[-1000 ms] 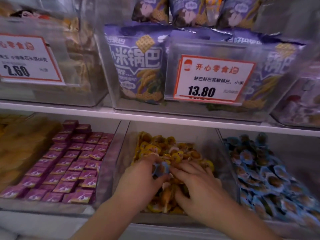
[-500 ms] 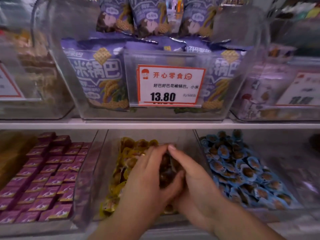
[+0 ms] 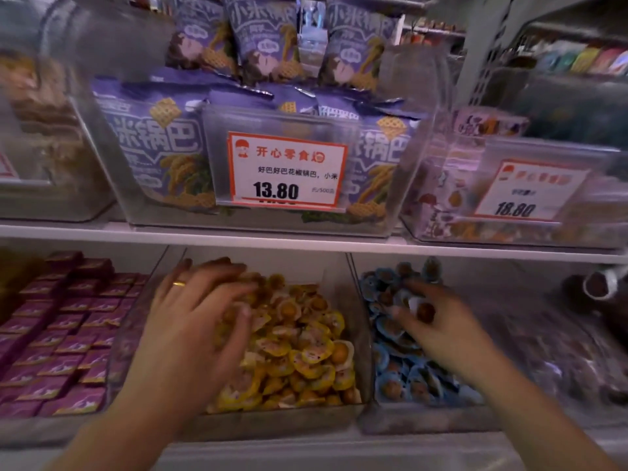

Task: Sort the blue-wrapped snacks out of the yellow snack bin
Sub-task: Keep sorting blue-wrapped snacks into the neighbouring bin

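The fingers point(image 3: 413, 309) of the right hand point(image 3: 438, 329) pinch a small blue-wrapped snack point(image 3: 421, 309) — a round brown sweet showing through a pale wrapper — and hold it over the blue snack bin point(image 3: 421, 421) on the lower shelf. The piece sits just above the heap of blue snacks point(image 3: 404, 362) there, though blur makes it hard to say whether it already touches them. The left hand point(image 3: 200, 321) reaches into the yellow snack bin point(image 3: 282, 423), fingers spread and relaxed across the back-left part of the pile of yellow snacks point(image 3: 306, 348); it seems to press on the pile and grasp nothing, but motion blur leaves that uncertain.

The step in hand looks like the drop-off: one stray blue piece is being delivered to its proper bin while the other hand searches the yellow pile. No further blue wrapper shows among the visible yellow ones, so any remaining strays would lie underneath or behind the left hand.

The next move calls for the right fingers to let go over the blue heap, well inside the clear divider wall point(image 3: 358, 321), so the piece does not fall back. Then the left hand needs to rake the yellow pile apart gently — the wrappers are light and loose and could spill over the low front edge.
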A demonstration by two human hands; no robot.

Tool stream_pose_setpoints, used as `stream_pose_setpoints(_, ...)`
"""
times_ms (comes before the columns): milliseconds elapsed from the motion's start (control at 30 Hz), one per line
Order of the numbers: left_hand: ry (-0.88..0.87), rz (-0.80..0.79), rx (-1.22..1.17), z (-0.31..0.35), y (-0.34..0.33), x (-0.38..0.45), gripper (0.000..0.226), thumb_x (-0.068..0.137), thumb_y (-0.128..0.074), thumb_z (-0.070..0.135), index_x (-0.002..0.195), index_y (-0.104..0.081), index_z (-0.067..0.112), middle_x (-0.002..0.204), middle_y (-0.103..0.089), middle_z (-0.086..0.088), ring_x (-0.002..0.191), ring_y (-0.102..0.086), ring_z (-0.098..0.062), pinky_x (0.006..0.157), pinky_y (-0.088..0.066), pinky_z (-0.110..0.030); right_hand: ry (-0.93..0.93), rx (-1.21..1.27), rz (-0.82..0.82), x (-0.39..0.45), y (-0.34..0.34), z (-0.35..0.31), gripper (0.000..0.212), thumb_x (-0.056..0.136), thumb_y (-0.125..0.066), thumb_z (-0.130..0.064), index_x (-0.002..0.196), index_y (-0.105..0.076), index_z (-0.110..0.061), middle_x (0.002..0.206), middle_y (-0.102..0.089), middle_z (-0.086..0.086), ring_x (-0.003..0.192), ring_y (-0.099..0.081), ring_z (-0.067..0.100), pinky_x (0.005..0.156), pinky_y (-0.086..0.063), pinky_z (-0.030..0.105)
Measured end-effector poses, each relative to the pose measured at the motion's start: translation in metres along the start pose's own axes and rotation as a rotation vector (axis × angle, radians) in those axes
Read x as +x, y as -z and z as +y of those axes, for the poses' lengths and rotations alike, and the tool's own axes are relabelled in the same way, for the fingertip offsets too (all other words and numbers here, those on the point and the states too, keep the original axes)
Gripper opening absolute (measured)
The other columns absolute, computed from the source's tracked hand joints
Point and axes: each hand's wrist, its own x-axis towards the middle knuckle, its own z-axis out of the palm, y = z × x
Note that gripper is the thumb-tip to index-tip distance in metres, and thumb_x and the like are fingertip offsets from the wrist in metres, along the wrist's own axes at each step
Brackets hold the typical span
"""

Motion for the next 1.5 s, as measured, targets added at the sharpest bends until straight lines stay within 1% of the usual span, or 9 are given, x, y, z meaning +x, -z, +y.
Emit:
stream_pose_setpoints(167,0.303,-0.169,0.072,-0.062,0.035,-0.033,0.055,0.085,-0.046,0.051,0.130,-0.060,0.023,0.136,-0.052,0.003,0.127,-0.052,-0.022,0.104,-0.043,-0.043,0.425,-0.028,0.241,-0.025,-0.002,-0.029,0.022,0.098,-0.057,-0.032,0.110,-0.071,-0.020,0.109,-0.067,-0.004,0.105,-0.062,0.012,0.092,-0.039,0.009)
stream_pose_setpoints(300,0.272,-0.204,-0.058,-0.071,0.033,-0.048,0.064,0.085,-0.048,0.047,0.146,-0.042,0.026,0.152,-0.036,0.011,0.140,-0.038,-0.008,0.113,-0.030,-0.023,0.763,-0.045,-0.362,-0.045,-0.062,-0.111,0.041,0.097,-0.040,-0.054,0.129,-0.058,-0.037,0.125,-0.054,-0.023,0.119,-0.048,-0.005,0.101,-0.037,0.013)
stream_pose_setpoints(400,0.270,-0.205,-0.090,-0.077,0.031,-0.048,0.067,0.082,-0.049,0.043,0.146,-0.041,0.027,0.155,-0.033,0.012,0.141,-0.037,-0.010,0.114,-0.035,-0.031,0.756,-0.293,-0.663,-0.033,-0.126,-0.145,0.042,0.100,-0.039,-0.050,0.135,-0.054,-0.031,0.135,-0.051,-0.007,0.131,-0.042,0.014,0.109,-0.034,0.034)
stream_pose_setpoints(633,0.230,-0.229,-0.156,-0.087,0.032,-0.049,0.066,0.081,-0.051,0.046,0.144,-0.035,0.040,0.155,-0.027,0.018,0.140,-0.037,-0.012,0.110,-0.041,-0.039,0.629,-0.657,-0.572,0.035,-0.173,-0.122,0.059,0.086,-0.038,-0.065,0.143,-0.032,-0.051,0.160,-0.021,-0.013,0.147,-0.022,0.020,0.115,-0.016,0.055)
stream_pose_setpoints(767,0.216,-0.233,-0.169,-0.087,0.034,-0.048,0.069,0.078,-0.051,0.049,0.145,-0.034,0.042,0.156,-0.024,0.020,0.142,-0.033,-0.008,0.112,-0.039,-0.034,0.454,-0.712,-0.489,0.075,-0.159,-0.116,0.066,0.075,-0.037,-0.069,0.137,-0.045,-0.048,0.155,-0.034,-0.006,0.143,-0.030,0.025,0.115,-0.017,0.059)
stream_pose_setpoints(900,0.223,-0.229,-0.161,-0.087,0.034,-0.046,0.072,0.075,-0.050,0.051,0.145,-0.034,0.042,0.155,-0.023,0.022,0.141,-0.032,-0.007,0.111,-0.039,-0.033,0.406,-0.753,-0.489,0.079,-0.147,-0.117,0.059,0.074,-0.044,-0.060,0.128,-0.056,-0.040,0.143,-0.045,-0.004,0.137,-0.032,0.026,0.112,-0.023,0.057)
stream_pose_setpoints(1033,0.244,-0.204,-0.158,-0.084,0.031,-0.045,0.069,0.075,-0.049,0.050,0.143,-0.036,0.042,0.153,-0.026,0.022,0.138,-0.038,-0.010,0.107,-0.043,-0.037,0.654,-0.570,-0.254,0.053,-0.157,-0.137,0.037,0.083,-0.045,-0.046,0.107,-0.066,-0.029,0.114,-0.061,0.001,0.111,-0.054,0.025,0.096,-0.045,0.041)
stream_pose_setpoints(1233,0.267,-0.175,-0.162,-0.082,0.029,-0.046,0.064,0.077,-0.050,0.045,0.140,-0.041,0.042,0.151,-0.030,0.023,0.134,-0.043,-0.012,0.103,-0.047,-0.039,0.533,-0.505,-0.672,0.032,-0.197,-0.153,0.055,0.096,-0.051,-0.041,0.148,-0.037,-0.029,0.140,-0.051,0.009,0.123,-0.053,0.031,0.095,-0.046,0.034)
stream_pose_setpoints(1500,0.262,-0.183,-0.165,-0.083,0.031,-0.045,0.064,0.077,-0.049,0.049,0.140,-0.043,0.040,0.151,-0.030,0.022,0.134,-0.043,-0.011,0.102,-0.047,-0.038,0.324,-0.606,-0.652,0.073,-0.150,-0.125,0.017,0.084,-0.065,-0.023,0.099,-0.070,-0.017,0.101,-0.069,0.004,0.097,-0.065,0.022,0.082,-0.055,0.034)
